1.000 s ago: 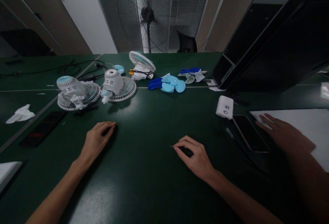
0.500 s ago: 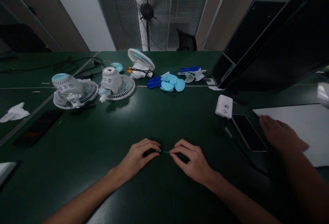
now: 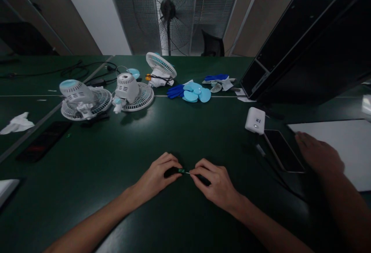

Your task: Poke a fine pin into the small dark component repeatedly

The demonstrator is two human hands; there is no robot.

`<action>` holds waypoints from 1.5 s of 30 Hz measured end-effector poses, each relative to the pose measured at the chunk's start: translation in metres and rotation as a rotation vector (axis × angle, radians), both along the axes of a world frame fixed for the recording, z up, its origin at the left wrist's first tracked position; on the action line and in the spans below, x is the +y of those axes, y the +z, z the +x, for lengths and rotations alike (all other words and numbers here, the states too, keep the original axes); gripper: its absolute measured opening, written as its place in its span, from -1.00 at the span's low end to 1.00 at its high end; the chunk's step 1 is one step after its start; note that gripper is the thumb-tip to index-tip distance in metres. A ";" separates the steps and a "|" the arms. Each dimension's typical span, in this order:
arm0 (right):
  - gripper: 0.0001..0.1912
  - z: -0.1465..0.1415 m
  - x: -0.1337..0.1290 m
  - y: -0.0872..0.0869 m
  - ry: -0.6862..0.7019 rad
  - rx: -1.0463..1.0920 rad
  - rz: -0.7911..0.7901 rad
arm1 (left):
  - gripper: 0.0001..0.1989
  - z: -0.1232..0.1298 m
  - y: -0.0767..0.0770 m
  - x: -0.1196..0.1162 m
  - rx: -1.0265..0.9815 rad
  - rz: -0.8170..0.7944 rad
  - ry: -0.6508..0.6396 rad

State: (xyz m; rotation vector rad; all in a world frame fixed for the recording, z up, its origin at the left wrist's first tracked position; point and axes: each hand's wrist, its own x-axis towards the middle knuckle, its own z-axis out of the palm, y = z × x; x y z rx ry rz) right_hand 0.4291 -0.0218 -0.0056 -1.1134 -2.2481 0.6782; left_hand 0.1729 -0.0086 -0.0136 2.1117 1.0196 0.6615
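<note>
Near the front middle of the table, my left hand [image 3: 164, 171] pinches a small dark piece with a green face [image 3: 181, 171], which looks like a little circuit board. The fingers partly cover it. Facing it, my right hand [image 3: 213, 179] is closed around a screwdriver [image 3: 205, 180] with a dark handle. Its thin metal shaft points left and its tip meets or nearly meets the green piece; contact is too small to tell. Both hands stay low over the dark green table [image 3: 150, 137].
Opened white fans [image 3: 130, 90] lie at the back left. Behind are a blue fan blade [image 3: 197, 92] and blue gloves [image 3: 175, 91]. To the right are a white box [image 3: 255, 120], a phone [image 3: 284, 150], a cable [image 3: 278, 171], another person's hand [image 3: 320, 152] and a large monitor [image 3: 313, 52].
The view has shifted slightly. My left hand has turned a little, so more of the green piece shows. Both hands keep their grips, with the screwdriver still pointing at the piece.
</note>
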 end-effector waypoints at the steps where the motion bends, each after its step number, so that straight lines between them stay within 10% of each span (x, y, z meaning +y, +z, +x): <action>1: -0.83 -0.003 0.000 0.002 -0.006 0.049 -0.005 | -0.85 0.000 -0.001 0.000 0.000 0.006 -0.008; 14: -0.84 0.010 0.004 0.004 -0.082 0.214 -0.026 | -0.81 -0.001 0.006 -0.011 0.122 0.039 -0.035; 20: -0.85 0.011 0.006 0.005 -0.082 0.229 -0.086 | -0.75 -0.045 0.004 -0.036 0.211 -0.003 -0.030; 31: -0.86 0.012 0.006 0.003 -0.091 0.222 -0.121 | -0.59 -0.189 -0.011 0.052 0.326 0.192 0.512; 45: -0.86 0.011 0.007 0.003 -0.086 0.212 -0.117 | -0.41 -0.236 0.011 0.030 0.495 -0.085 0.796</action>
